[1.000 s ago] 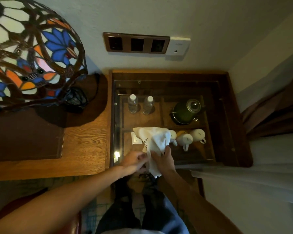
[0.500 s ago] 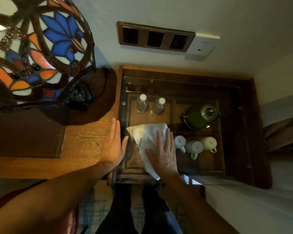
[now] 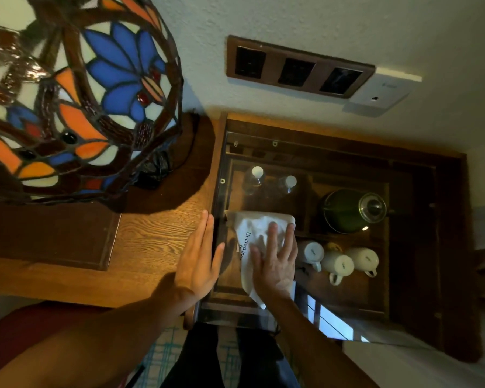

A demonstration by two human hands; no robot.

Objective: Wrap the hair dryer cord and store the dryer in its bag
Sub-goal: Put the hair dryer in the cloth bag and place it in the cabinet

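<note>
My right hand (image 3: 275,261) lies flat, fingers spread, pressing the white bag (image 3: 252,233) onto the glass top (image 3: 347,281). My left hand (image 3: 199,261) rests flat, fingers together, beside it.

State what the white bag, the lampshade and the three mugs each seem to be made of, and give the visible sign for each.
Bag: soft white cloth, probably; it creases under the right hand and carries printed lettering.
Lampshade: stained glass, glossy; coloured panes sit between dark metal-looking seams.
Mugs: likely glazed ceramic; smooth, pale and faintly shiny, with moulded handles.
</note>
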